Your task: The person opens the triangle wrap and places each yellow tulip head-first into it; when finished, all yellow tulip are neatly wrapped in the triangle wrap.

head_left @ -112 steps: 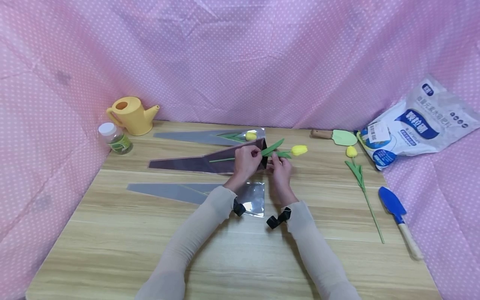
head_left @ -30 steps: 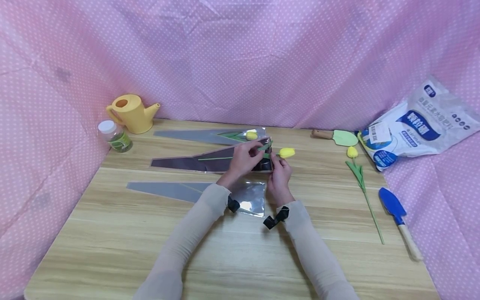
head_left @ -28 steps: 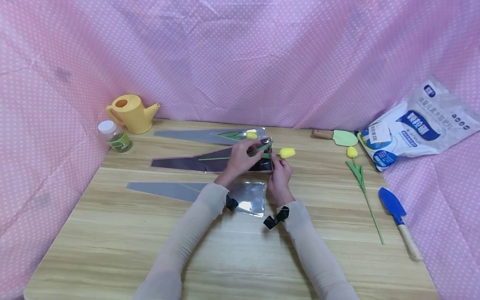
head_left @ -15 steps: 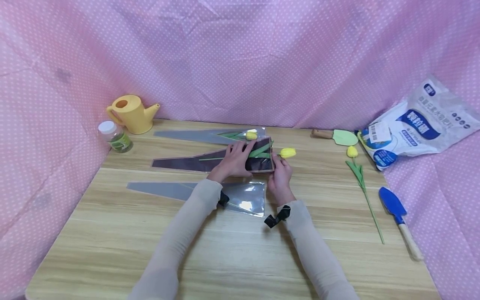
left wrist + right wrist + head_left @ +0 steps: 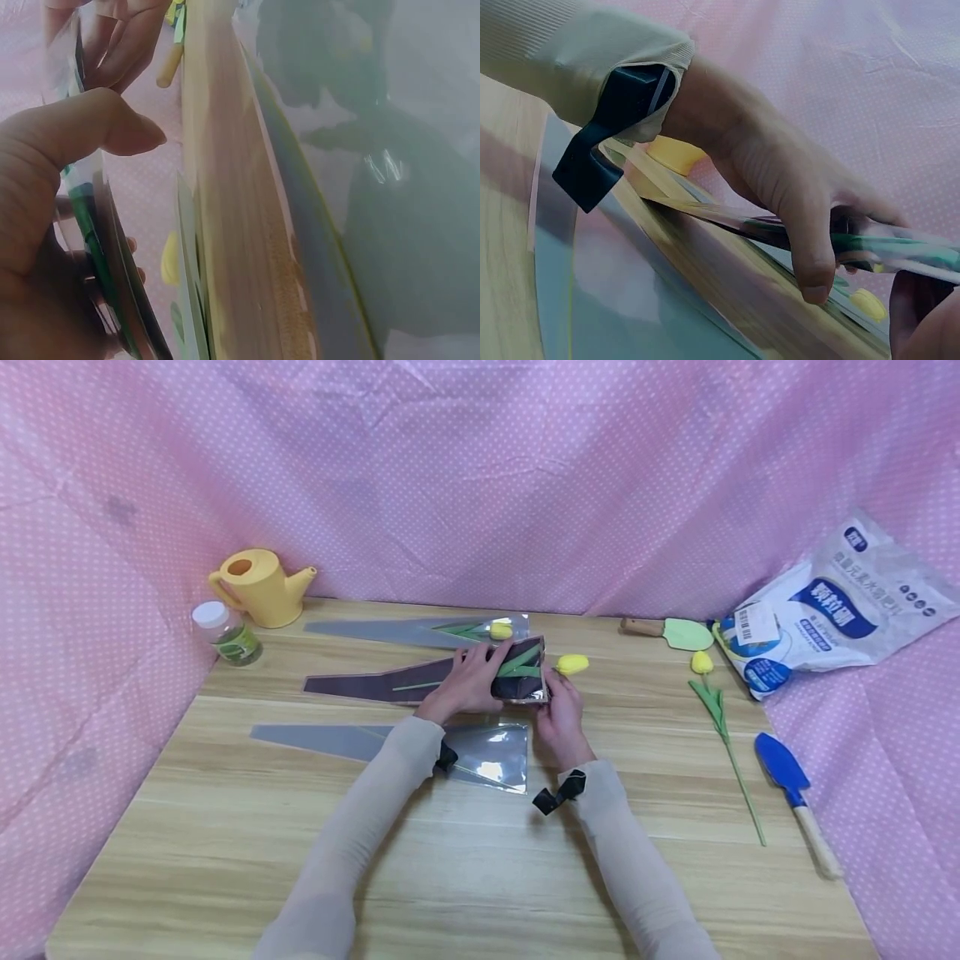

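Yellow tulip [image 5: 517, 672], one: we find its mid-stem hidden beneath the left hand [image 5: 468, 683]. Stem and leaves within dark sleeve [image 5: 352, 687], between far grey sleeve [image 5: 375, 629] and near grey sleeve [image 5: 330, 737], over the desk [image 5: 480, 860]. Long axis left to right, bloom rightward beyond the mouth. Left hand laid across, its grip clasping the sleeve; right hand [image 5: 562, 708], fingertips partly hidden, pinching the rim.

Pink dotted cloth [image 5: 480, 485] backs a wood-grain table [image 5: 465, 877].
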Action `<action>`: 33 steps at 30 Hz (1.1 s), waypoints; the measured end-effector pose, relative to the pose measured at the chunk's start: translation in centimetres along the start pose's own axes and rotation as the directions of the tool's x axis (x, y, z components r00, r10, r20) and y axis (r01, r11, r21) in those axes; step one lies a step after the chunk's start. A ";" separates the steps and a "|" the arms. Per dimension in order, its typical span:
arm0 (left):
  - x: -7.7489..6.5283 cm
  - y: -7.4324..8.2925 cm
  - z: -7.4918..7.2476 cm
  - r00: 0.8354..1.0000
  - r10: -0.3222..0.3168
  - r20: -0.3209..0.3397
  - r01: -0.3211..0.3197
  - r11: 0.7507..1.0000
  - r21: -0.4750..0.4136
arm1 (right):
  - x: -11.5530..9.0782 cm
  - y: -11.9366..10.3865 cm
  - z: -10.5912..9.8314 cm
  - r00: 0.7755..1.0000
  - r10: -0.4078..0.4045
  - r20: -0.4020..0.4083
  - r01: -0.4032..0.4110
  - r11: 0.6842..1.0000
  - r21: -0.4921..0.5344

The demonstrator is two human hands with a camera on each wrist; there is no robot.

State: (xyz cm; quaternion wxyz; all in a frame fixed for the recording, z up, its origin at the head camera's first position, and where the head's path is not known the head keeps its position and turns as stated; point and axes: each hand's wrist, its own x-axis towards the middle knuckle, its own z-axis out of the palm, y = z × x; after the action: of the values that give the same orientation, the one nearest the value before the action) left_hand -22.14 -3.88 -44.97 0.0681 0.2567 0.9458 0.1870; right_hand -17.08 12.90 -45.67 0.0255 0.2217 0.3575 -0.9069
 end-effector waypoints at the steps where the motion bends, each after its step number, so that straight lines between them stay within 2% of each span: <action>1: 0.0 0.0 0.0 1.000 0.000 -0.006 0.000 1.000 0.000 | 0.0 0.0 0.0 1.000 -0.003 0.007 0.003 1.000 -0.004; 6: 0.0 0.0 0.0 1.000 -0.002 -0.024 0.002 1.000 0.004 | 0.1 0.1 -0.3 0.999 -0.017 0.032 0.019 0.998 -0.058; 11: -0.1 -0.2 -0.1 1.000 -0.002 -0.012 0.002 1.000 0.002 | 0.1 -0.4 -1.0 0.998 -0.058 0.020 0.060 0.991 -0.117; 19: -0.4 -0.4 -0.1 1.000 -0.002 0.002 0.002 1.000 -0.013 | -0.2 -2.7 -2.7 0.995 -0.096 0.030 0.100 0.984 -0.149; 26: -0.5 -0.6 -0.1 1.000 -0.002 -0.009 0.002 1.000 -0.010 | -0.2 -4.8 -3.6 0.986 -0.159 0.055 0.168 0.945 -0.281; 33: -0.5 -0.4 -0.2 1.000 -0.002 -0.003 0.002 1.000 -0.010 | -0.1 -5.2 -3.6 0.978 -0.198 0.069 0.210 0.924 -0.319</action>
State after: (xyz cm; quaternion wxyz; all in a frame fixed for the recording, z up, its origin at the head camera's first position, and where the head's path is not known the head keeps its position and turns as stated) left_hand -21.92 -4.57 -44.94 0.0682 0.2554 0.9451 0.1919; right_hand -16.66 19.16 -44.61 -0.0263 0.1599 0.5223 -0.8372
